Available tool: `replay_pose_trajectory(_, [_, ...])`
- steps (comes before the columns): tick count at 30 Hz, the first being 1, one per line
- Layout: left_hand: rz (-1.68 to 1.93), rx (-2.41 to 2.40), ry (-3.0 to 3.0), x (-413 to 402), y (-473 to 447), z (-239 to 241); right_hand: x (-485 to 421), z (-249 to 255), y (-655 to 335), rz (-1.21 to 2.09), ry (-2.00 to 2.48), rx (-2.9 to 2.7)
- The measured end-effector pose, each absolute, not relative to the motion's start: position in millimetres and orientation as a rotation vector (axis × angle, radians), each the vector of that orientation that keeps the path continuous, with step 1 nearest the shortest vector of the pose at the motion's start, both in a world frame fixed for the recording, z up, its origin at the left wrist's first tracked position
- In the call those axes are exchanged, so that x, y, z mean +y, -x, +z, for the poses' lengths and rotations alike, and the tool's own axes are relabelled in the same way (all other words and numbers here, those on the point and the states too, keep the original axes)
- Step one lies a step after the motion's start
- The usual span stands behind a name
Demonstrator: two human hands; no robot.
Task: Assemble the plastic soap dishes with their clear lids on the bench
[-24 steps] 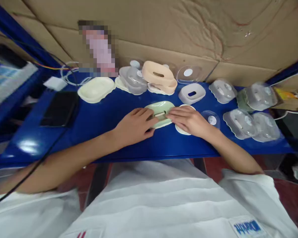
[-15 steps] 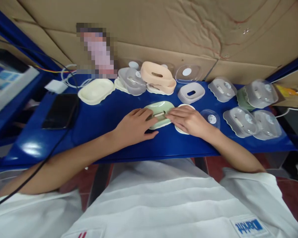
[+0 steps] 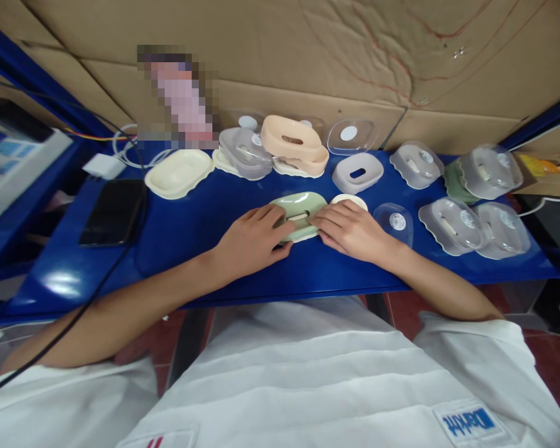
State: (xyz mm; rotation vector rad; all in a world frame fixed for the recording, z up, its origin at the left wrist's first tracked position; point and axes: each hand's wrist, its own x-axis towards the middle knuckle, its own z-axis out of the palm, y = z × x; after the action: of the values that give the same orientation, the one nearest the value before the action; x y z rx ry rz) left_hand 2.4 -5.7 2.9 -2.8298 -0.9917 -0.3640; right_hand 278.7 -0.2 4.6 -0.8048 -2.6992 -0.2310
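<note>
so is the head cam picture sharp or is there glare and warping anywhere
Head view: the middle is fairly sharp, with both the left hand and right hand on the green dish; a patch of glare sits on the blue table at left; the edges bow and smear, and one patch near the cardboard wall is pixelated.
</note>
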Motion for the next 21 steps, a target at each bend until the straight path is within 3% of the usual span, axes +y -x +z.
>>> replay_pose_trajectory(14, [-0.393, -0.940, 2.787, -2, 0, -1, -5, 16, -277, -0.138, 0.855, -2.694])
replay_pose_trajectory(17, [-0.450, -0.959, 2.790, -1, 1, -2, -10, 43, -299, -0.152, 1.268, -2.585])
replay_pose_trajectory(21, [-0.454, -1.048, 2.794, 0, 1, -2, -11, 62, -341, -0.181, 2.244, -2.273])
